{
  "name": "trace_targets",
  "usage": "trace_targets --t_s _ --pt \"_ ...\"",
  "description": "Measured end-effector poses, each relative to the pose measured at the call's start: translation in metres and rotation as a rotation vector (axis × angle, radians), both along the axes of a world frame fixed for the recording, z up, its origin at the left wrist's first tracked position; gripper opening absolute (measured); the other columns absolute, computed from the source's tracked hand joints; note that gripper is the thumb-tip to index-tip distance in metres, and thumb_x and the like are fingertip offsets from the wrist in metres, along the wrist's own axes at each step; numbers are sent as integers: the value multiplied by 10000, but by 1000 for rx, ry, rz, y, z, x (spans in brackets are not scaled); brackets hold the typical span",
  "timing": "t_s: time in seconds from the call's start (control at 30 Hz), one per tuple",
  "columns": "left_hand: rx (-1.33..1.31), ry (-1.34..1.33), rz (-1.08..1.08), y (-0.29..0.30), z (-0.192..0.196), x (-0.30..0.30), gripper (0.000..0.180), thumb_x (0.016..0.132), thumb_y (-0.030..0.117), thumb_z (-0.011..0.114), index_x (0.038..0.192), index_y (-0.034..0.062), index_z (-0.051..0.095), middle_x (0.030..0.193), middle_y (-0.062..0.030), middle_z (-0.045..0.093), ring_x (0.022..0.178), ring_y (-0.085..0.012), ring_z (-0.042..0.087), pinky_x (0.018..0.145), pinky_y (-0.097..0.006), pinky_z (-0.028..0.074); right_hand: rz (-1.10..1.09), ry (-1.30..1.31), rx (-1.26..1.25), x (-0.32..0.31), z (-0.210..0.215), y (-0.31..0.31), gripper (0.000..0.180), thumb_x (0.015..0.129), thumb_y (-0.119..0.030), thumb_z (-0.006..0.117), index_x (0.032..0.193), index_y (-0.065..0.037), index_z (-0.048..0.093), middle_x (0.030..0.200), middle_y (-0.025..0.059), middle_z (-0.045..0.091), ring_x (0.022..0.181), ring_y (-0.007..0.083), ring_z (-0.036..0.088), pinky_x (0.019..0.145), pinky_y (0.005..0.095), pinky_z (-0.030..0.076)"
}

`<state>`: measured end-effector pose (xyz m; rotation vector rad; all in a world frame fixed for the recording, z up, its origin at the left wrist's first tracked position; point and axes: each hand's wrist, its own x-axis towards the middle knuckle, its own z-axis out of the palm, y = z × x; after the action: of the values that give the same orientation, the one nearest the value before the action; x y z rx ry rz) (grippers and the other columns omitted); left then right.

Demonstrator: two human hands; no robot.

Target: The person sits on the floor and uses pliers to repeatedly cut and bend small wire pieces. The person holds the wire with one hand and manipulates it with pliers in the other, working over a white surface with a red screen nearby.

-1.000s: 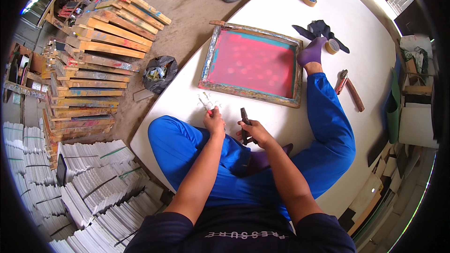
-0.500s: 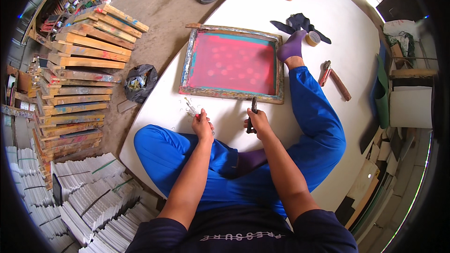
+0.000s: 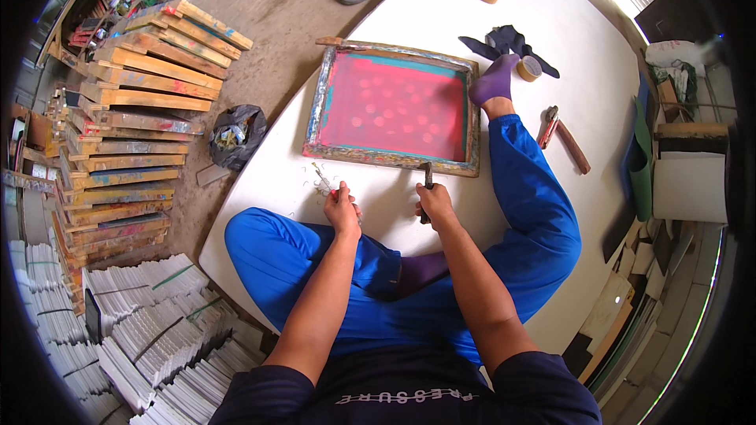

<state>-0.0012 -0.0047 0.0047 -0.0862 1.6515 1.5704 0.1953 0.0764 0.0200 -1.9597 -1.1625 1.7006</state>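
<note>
While both forearms reach up between the bent legs in blue trousers (image 3: 535, 212), each hand is closed on 1 tool. The left hand (image 3: 342, 211) has its fingers folded together around a thin tool (image 3: 321, 176) with a red part, its far end slanting up and left just over a scatter of small thin bits (image 3: 309, 181). The right hand (image 3: 435, 205) curls its fingers snugly around a dark tool (image 3: 428, 175) that stands almost upright, its upper tip overlapping the lower rail of the framed screen (image 3: 395, 106) in view; whether they touch, I cannot tell. The 2 hands are apart, with white surface between them.

The screen, pink and teal inside a paint-stained frame, lies just beyond the hands on the white board (image 3: 567, 27). Its upper left corner pokes past the board's left edge over the brown floor (image 3: 276, 24). Along its right rail sits a foot in a purple sock (image 3: 496, 79), which narrows the room there, with a dark cloth (image 3: 508, 42) and a tape roll (image 3: 528, 68) close by. A strip of white runs between the lower rail and the knuckles.

Wider room stretches right of the raised leg, where a red-handled tool (image 3: 549, 127) lies just beside a brown stick (image 3: 573, 148). Past the left edge are a black bag (image 3: 237, 138), stacked wooden frames (image 3: 150, 94) and bundles of white sheets (image 3: 161, 299).
</note>
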Motion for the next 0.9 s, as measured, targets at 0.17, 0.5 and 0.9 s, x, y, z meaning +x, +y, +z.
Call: trace_targets --t_s 0.17,0.5,0.9 --pt "2 -14 21 2 2 1 274 967 308 647 862 73 553 689 -8 499 397 -97 426 348 -260 342 12 -15 9 -2 5 0 308 943 -246 605 927 58 563 691 111 594 530 198 590 468 364 503" --pt "14 8 -1 4 -6 3 292 981 313 621 879 47 555 688 -20 495 390 -98 423 349 -268 347 -43 -137 8 -6 25 1 235 918 -223 598 881 6 563 603 76 556 435 178 529 396 363 430" --pt "-10 21 1 4 -3 2 287 971 308 639 861 56 556 688 -18 510 391 -101 436 353 -270 360 -202 390 -126 11 -2 -1 205 915 -206 624 837 -35 543 591 100 559 420 209 520 397 371 430"
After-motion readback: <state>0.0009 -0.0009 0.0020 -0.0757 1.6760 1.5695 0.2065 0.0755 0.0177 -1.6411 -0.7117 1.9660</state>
